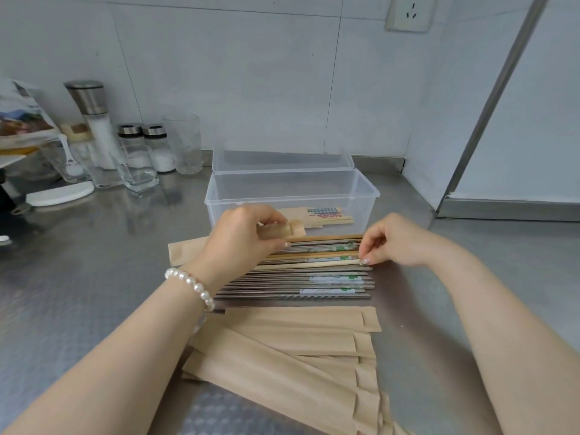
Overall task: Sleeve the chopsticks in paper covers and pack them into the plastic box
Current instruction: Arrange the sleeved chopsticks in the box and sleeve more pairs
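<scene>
Fingertips of the right hand pinched together on the right end of a pale wooden chopstick, probably picking out one to sleeve next. Left hand curled over the left part of the same row, thumb and forefinger closed on a small folded bit of brown paper; hard to say from here if that is the mouth of the paper cover poking out to the left under the wrist. Looks held ready so the stick can slide straight in.

Loose chopsticks lined up side by side between the hands, mostly metal at the near edge, wooden ones farther back. Stack of empty paper covers fanned out nearest, openings to the right, easy to grab. Plastic box just beyond the row, lid tipped back against the wall, a few sleeved pairs already lying inside. Still loads left to do, judging by the pile. Shakers and glasses off at far left on the steel counter.
</scene>
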`<state>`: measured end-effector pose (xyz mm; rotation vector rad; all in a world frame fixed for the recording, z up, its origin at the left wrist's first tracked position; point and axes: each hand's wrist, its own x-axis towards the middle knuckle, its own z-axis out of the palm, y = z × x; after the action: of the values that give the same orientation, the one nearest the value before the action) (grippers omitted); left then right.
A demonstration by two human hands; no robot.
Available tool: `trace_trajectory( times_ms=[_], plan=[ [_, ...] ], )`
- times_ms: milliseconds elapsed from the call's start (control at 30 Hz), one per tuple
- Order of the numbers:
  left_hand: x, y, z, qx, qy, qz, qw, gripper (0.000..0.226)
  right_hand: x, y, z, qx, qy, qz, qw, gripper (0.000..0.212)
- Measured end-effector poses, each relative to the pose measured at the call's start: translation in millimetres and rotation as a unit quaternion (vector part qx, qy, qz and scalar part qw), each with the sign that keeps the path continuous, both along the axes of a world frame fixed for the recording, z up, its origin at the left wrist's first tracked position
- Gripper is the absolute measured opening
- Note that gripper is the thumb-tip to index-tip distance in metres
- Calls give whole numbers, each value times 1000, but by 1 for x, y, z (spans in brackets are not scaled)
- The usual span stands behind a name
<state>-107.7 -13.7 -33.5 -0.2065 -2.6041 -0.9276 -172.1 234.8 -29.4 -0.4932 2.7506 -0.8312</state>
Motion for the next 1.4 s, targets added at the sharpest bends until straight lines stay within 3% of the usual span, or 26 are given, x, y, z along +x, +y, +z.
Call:
trace_trajectory(
  times_ms=[233,800,900,1000,1100,1233,1300,1400],
  plan=[
    [-1,2,-3,-14,-16,-14,1000,27,-1,5,0,14,-29,32,999,19],
    [-2,2,-6,-23,-24,-26,999,27,-6,2,-6,35,-4,35,999,24],
    [-3,0,-6,-15,-19,-23,999,28,-7,9,0,-11,0,21,1000,21],
    [-2,0,-4,-5,-13,-22,1000,28,-4,12,6,-152,7,-5,988,17],
    [-1,1,-3,-4,-10,-25,1000,29,-3,8,10,-370,2,-56,927,17],
    [1,1,-1,2,-4,-29,1000,32,-9,4,13,-606,-23,-123,785,19],
    [0,2,-1,3,0,-29,1000,32,-12,8,13,-659,1,-170,733,24],
    [-1,0,-2,2,0,-24,1000,32,-15,18,13,-677,51,-237,695,29]
  ],
)
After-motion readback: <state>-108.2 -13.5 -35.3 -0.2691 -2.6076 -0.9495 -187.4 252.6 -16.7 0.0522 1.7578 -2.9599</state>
